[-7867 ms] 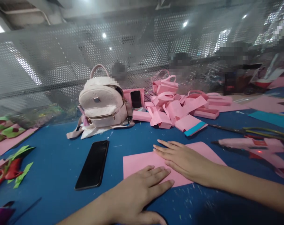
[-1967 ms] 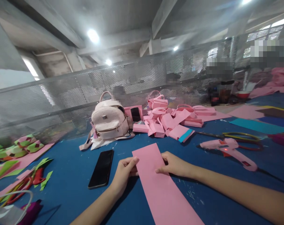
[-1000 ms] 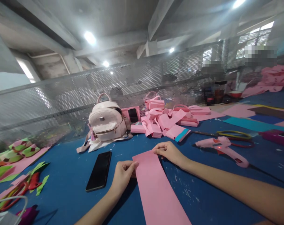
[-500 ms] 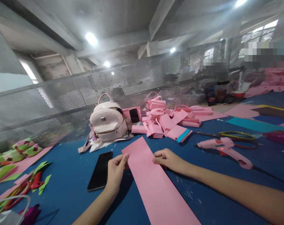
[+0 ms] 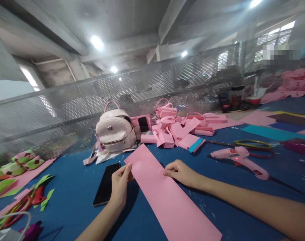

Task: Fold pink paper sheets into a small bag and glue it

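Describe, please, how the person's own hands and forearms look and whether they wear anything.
The left hand and right hand are bare, without gloves; no ring, watch or bracelet shows. The left forearm and right forearm are also bare, with no sleeve in view.

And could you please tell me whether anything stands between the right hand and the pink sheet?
Nothing visible does: the right hand holds the pink sheet by its right edge, the left hand pinches the opposite edge, and the pink glue gun lies off to the right.
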A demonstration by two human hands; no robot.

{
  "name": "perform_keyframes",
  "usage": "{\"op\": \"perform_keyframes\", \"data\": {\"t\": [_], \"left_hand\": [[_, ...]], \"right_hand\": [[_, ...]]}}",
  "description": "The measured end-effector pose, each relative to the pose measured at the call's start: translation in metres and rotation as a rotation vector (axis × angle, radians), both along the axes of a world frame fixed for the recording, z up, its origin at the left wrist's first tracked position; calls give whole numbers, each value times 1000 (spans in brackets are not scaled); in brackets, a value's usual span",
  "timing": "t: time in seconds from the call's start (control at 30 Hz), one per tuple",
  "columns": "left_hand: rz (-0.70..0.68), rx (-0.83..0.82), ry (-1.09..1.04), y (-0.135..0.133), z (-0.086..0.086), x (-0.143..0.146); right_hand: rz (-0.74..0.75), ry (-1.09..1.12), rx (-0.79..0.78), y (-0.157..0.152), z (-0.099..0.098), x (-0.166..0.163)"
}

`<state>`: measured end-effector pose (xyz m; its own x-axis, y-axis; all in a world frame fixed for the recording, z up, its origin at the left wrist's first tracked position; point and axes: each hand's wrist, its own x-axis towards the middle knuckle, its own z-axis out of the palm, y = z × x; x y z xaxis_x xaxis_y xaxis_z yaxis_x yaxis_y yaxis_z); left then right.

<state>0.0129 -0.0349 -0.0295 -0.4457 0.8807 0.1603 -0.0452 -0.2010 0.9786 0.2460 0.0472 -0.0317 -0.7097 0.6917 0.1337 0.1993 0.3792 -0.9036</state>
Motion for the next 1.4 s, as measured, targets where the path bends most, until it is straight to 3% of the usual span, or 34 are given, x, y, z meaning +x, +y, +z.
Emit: {"op": "perform_keyframes", "data": {"t": [0.4, 0.67, 0.8, 1.1, 1.4], "left_hand": [[-98, -19, -101, 3, -4, -4], [-391, -111, -142, 3, -13, 6], [-462, -144, -133, 1, -11, 10], [-412, -168, -12, 1, -9, 7], [-190, -45, 192, -4, 2, 7]], "right_hand": [[-96, 100, -174, 8, -5, 1], [-97, 182, -239, 5, 0, 2], [-92, 218, -251, 4, 1, 3], [-96, 188, -185, 2, 3, 1], [-45, 119, -169, -3, 1, -2]]}}
